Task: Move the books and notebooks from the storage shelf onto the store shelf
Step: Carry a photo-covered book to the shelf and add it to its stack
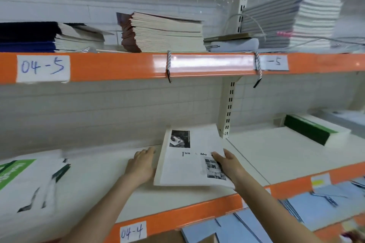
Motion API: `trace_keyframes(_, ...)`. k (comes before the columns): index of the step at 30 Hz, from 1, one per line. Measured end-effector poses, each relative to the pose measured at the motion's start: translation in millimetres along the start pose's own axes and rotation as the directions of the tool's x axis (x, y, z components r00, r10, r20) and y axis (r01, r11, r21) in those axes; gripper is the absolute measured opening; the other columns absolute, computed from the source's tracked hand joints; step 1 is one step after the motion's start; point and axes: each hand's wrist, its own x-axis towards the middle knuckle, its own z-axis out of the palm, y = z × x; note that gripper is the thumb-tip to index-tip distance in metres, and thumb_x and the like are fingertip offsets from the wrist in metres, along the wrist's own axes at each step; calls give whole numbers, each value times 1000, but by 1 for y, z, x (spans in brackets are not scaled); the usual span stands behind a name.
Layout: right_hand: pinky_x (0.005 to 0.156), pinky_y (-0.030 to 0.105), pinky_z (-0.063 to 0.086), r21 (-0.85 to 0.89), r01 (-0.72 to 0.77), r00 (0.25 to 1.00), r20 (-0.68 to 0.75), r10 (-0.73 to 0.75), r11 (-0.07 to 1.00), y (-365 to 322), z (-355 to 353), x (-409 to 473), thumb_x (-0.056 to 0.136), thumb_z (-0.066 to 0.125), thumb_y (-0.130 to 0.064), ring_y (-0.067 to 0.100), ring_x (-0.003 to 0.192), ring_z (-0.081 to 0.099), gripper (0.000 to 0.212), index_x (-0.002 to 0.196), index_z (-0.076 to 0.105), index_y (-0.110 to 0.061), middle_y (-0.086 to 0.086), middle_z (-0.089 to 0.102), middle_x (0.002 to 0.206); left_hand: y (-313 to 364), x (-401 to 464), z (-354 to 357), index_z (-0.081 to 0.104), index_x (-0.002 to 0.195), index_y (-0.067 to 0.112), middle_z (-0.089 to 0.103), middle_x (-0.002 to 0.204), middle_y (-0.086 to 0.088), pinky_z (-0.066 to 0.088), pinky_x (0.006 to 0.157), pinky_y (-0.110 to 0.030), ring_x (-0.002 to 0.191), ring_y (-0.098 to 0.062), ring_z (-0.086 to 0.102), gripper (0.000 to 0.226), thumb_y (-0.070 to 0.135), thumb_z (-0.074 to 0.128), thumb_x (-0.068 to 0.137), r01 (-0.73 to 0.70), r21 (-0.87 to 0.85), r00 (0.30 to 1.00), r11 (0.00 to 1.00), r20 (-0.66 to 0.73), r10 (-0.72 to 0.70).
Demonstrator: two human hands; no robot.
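Head view, book: a thin white paperback (192, 161) with black-and-white photographs and the title "Tim & Me" is seen lying on the white shelf (102, 175) labelled 04-4, near the upright post at the back and toward the front edge; its near right corner appears slightly raised off the board.
Head view, left hand: the left hand (141, 165) is laid beside the book's spine edge with fingers fairly straight; nothing is gripped by it, and contact with the book cannot be told for sure.
Head view, right hand: the right hand (229, 164) is placed over the book's right edge, the thumb on the cover and the fingers apparently curled under, so the book is held at that side.
Head view, other stock: a green-and-white stack (23, 179) is seen at the shelf's left end, a green-spined stack (316, 130) on the neighbouring bay, and piles of notebooks (166, 32) on the shelf above.
Handling, weight: the book is judged light, being thin.
Handling, stiffness: a soft cover is suggested, so sagging may be expected if it is lifted by one corner.
Handling, surface: the cover looks smooth and may slide easily on the board.
Handling, hold: the two long edges are judged the best places to be taken, with the spine side supported.
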Motion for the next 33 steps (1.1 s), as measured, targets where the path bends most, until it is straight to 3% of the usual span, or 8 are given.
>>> trace_keyframes(3,62,32,53,9,16,999,-45,-16,1000,-8,-46,-1,98,51,-14,28,81,65,26,122,44,-6,10,65,93,44,8,16,33,138,22,41,142,1,39,97,-35,130,-23,36,58,31,59,88,-22,-52,999,998,24,24)
trace_keyframes(6,58,30,53,-27,12,998,-56,-13,1000,-10,-90,-1,98,49,-13,23,72,64,20,109,41,1,7,64,85,85,12,33,33,138,19,42,141,-2,40,97,-36,130,-24,37,56,32,57,89,-39,-104,998,994,40,43)
trace_keyframes(10,59,27,54,-41,3,991,-130,-8,999,-4,-143,5,95,56,-23,25,86,69,52,140,37,-3,17,61,123,135,19,53,35,137,18,44,139,-3,40,98,-39,129,-24,39,51,28,54,91,-72,-154,996,986,33,78)
trace_keyframes(15,70,34,56,-5,4,979,-203,-5,1000,4,-200,-3,91,61,-30,29,92,67,57,136,40,-3,19,60,126,188,30,73,37,137,17,46,138,-5,41,99,-39,128,-24,40,51,26,56,90,-125,-189,989,974,54,138)
trace_keyframes(17,70,36,57,1,-17,975,-220,16,1000,4,-218,-9,90,62,-32,28,85,69,49,127,47,-3,17,65,117,207,37,80,37,137,17,47,138,-5,41,99,-38,128,-24,40,53,30,58,89,-149,-183,985,972,63,163)
trace_keyframes(21,41,25,49,22,0,968,-251,5,1000,3,-255,-12,97,52,-15,15,47,62,10,98,48,-6,11,65,78,246,53,93,37,137,19,47,136,-4,41,97,-38,127,-24,40,56,35,60,88,-193,-145,975,970,81,206)
trace_keyframes(24,41,26,50,68,15,962,-273,4,998,-1,-282,-4,98,52,-17,16,47,63,12,95,41,-16,8,66,78,276,70,104,38,135,19,48,136,-4,41,98,-39,127,-24,41,55,36,59,88,-221,-153,970,963,72,234)
trace_keyframes(33,39,23,47,35,26,954,-299,-15,999,-39,-375,44,98,50,-15,18,47,65,21,114,55,-1,14,67,79,389,143,123,39,136,18,44,142,-1,38,101,-40,129,-25,38,58,38,60,86,-311,-179,945,933,48,324)
